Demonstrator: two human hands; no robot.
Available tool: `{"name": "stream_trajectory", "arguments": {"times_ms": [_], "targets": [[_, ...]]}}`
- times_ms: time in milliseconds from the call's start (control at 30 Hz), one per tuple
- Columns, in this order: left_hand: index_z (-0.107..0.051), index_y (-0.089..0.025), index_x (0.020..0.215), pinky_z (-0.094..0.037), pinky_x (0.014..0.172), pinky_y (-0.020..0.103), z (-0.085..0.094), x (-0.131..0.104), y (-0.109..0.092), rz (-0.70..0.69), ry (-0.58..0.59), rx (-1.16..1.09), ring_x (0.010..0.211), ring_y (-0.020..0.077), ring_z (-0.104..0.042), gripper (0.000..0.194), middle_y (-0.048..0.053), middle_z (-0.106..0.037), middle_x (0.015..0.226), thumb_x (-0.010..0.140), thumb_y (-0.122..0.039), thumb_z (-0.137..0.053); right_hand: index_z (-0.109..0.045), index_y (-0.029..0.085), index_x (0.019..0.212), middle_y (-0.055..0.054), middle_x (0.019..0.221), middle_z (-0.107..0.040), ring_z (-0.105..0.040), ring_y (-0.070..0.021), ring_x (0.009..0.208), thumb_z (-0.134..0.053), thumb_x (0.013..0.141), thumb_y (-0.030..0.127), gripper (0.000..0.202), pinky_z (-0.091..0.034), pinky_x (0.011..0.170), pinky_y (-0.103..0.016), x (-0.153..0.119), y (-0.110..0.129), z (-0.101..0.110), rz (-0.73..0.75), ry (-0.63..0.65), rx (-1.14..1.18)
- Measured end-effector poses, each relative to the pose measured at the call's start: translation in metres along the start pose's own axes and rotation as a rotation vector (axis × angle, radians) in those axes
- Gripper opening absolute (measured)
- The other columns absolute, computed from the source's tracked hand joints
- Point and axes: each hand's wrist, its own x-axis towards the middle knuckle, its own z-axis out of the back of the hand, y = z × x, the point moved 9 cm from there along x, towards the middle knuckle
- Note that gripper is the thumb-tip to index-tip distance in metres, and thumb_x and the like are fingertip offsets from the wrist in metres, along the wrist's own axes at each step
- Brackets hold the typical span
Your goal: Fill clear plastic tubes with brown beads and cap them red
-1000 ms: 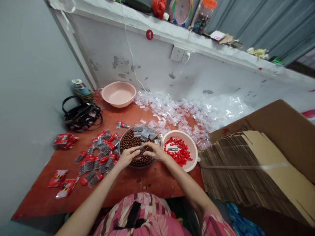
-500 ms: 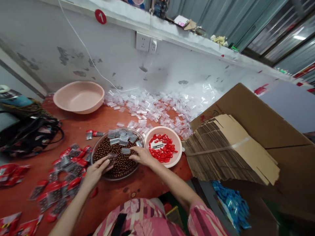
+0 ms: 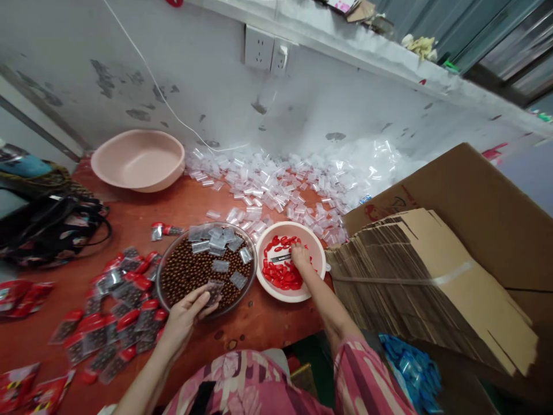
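Observation:
My left hand (image 3: 186, 316) pinches a small clear plastic packet (image 3: 215, 291) with dark contents, over the near rim of a round metal tray (image 3: 161, 288). Loose brown beads (image 3: 184, 271) fill this tray, and several clear packets (image 3: 218, 237) lie on them. To the right stands a pale pink bowl (image 3: 318, 262) holding small glossy red plastic pieces (image 3: 283, 279). My right hand (image 3: 301, 257) reaches down into this bowl, fingers bunched among the red pieces; its fingertips are hidden.
Filled packets with red tops (image 3: 129, 288) are heaped at left. An empty pink basin (image 3: 138, 158) stands at the back left. Clear empty sleeves (image 3: 268, 184) spread along the wall. Bundled flat cardboard (image 3: 415, 276) leans in a large carton (image 3: 484, 202) at right.
My right hand has moved right, from over the bead tray into the pink bowl. My left hand has shifted slightly right and nearer me, keeping its packet. The view has tilted down.

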Motion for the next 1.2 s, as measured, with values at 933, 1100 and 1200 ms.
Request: {"name": "stream_trajectory", "arguments": {"times_ms": [933,1100,1200], "targets": [[-0.068,-0.022,0.095,-0.044,0.088,0.033,-0.049,-0.032,-0.042,-0.524,0.142,0.58,0.093,0.0217,-0.062,0.028,0.002,-0.069,0.099,0.072,-0.032,-0.057,-0.053,0.02,0.108,-0.007,0.092,-0.061,-0.058,-0.0161,0.082,-0.042,0.088,0.027,0.024,-0.045,0.074,-0.027,-0.171,0.183,0.104,0.819,-0.226,0.638],[-0.07,-0.021,0.091,-0.046,0.084,0.033,-0.036,-0.039,-0.04,-0.542,0.087,0.547,0.088,0.0215,-0.063,0.025,0.003,-0.07,0.096,0.073,-0.033,-0.057,-0.051,0.017,0.109,-0.009,0.089,-0.059,-0.057,-0.0166,0.083,-0.041,0.088,0.023,0.024,-0.046,0.075,-0.028,-0.184,0.194,0.097,0.883,-0.241,0.576],[-0.07,-0.022,0.089,-0.048,0.081,0.032,-0.034,-0.044,-0.044,-0.578,0.085,0.57,0.084,0.0209,-0.064,0.023,0.003,-0.07,0.093,0.074,-0.032,-0.056,-0.051,0.015,0.107,-0.01,0.084,-0.058,-0.055,-0.018,0.079,-0.038,0.088,0.022,0.024,-0.046,0.072,-0.031,-0.191,0.202,0.092,0.91,-0.251,0.468]]}}
